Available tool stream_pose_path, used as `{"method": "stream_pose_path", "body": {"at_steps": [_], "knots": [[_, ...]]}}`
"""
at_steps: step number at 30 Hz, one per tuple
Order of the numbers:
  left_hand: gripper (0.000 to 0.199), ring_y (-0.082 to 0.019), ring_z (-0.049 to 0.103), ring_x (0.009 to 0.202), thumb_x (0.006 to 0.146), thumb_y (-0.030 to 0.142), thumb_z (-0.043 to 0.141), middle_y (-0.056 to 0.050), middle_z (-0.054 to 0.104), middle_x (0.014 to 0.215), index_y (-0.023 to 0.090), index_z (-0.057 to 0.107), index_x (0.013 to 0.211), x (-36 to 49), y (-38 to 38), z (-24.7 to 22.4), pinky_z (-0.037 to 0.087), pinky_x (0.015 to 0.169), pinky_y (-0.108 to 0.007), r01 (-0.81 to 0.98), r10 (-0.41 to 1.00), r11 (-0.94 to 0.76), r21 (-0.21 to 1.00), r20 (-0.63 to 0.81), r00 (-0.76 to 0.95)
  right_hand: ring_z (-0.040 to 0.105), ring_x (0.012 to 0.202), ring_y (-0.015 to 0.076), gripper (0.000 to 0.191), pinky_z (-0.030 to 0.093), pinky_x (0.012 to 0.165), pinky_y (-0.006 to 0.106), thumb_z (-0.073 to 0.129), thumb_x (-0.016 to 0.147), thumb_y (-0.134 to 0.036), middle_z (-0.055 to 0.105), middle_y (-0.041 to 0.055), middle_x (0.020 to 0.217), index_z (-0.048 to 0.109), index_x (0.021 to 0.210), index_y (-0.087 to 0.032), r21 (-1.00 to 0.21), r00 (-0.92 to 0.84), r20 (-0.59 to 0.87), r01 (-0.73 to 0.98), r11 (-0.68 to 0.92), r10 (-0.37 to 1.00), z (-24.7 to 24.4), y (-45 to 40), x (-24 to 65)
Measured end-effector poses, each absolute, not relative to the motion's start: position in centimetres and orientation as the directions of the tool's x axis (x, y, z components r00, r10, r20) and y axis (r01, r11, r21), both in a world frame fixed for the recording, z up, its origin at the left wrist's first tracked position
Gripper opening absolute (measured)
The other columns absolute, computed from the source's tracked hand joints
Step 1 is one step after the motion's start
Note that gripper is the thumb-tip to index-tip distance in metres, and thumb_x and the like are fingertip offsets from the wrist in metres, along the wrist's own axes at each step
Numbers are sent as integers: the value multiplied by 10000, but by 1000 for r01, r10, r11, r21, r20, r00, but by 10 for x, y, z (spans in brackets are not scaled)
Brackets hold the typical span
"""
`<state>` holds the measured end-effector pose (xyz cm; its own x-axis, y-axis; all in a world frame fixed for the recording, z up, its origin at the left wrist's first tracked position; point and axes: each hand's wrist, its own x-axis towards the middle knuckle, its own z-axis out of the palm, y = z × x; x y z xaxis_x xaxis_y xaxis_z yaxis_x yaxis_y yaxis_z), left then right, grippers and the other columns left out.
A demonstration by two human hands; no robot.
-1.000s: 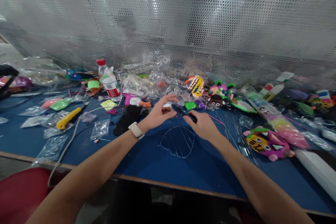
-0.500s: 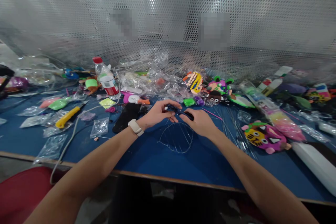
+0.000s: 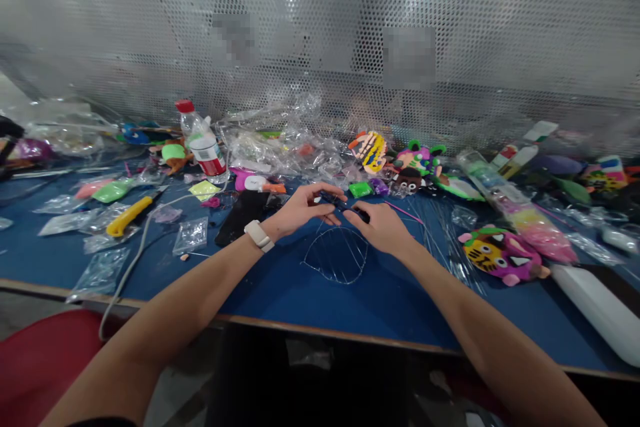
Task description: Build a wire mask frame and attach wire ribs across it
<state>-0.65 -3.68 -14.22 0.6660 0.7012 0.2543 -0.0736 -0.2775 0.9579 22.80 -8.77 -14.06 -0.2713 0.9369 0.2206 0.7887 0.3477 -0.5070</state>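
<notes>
A thin wire loop (image 3: 336, 280) with fine strands across it lies on the blue table, just in front of my hands. My left hand (image 3: 307, 208), with a white band at the wrist, has its fingers bent around a small dark item (image 3: 332, 199) that I cannot make out well. From the right, my right hand (image 3: 379, 223) is closed on a dark-handled tool (image 3: 361, 214), which reaches toward the left fingers. The contact between tool and item is too small to tell. A black phone-like slab (image 3: 241, 219) rests beside my left wrist.
A yellow cutter (image 3: 129, 216) and small plastic bags (image 3: 191, 236) lie at left. Behind stand a bottle (image 3: 204, 145) and crumpled plastic (image 3: 280, 140). Loose wires (image 3: 447, 240), a colourful clay mask (image 3: 503, 255) and a white case (image 3: 597, 310) are at right. A mesh panel (image 3: 320, 27) rises behind.
The view has shifted slightly, so most things sit a little higher. My hands keep nearly the same pose, with the left fingers slightly closer to the tool.
</notes>
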Motion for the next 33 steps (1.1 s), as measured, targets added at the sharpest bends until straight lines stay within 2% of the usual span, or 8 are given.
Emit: {"method": "stream_pose_path", "body": {"at_steps": [3,8,14,20,33], "knots": [[340,-203,820,886,1017,268,647,-162,729,1340,205,634,1350,-5,-35,-145,699,802,-362,-59,714,-332,942,292,636,661,709,228,455,360,662,349,480,1048,-583,742,64,774,714,895,-224,-507,-275,235,784,360,932,-140,-87,228],[368,-171,807,782,994,255,662,-157,734,1335,194,632,1355,-5,-32,-147,693,712,-337,-23,722,-362,932,295,626,620,667,216,456,336,645,343,486,1044,-601,701,49,727,694,900,-222,-501,-273,226,791,352,935,-141,-87,227],[342,-134,776,700,955,209,692,-158,745,1323,180,667,1295,-8,-32,-142,675,657,-297,-66,725,-258,964,239,646,586,630,188,466,319,629,333,494,1050,-605,666,26,684,680,871,-217,-532,-295,214,764,364,931,-141,-88,227],[375,-142,782,686,890,204,781,-161,745,1333,161,696,1252,-8,-34,-139,668,636,-277,-135,760,-120,984,178,625,569,631,177,469,313,637,327,503,1049,-605,652,21,676,664,850,-212,-544,-301,216,753,370,929,-142,-86,228],[368,-123,760,653,891,186,770,-163,749,1323,162,699,1251,-7,-34,-139,658,626,-278,-166,753,-104,981,187,631,528,595,160,473,302,632,332,497,1053,-597,614,12,646,639,822,-209,-565,-319,236,723,397,918,-141,-86,227]]}}
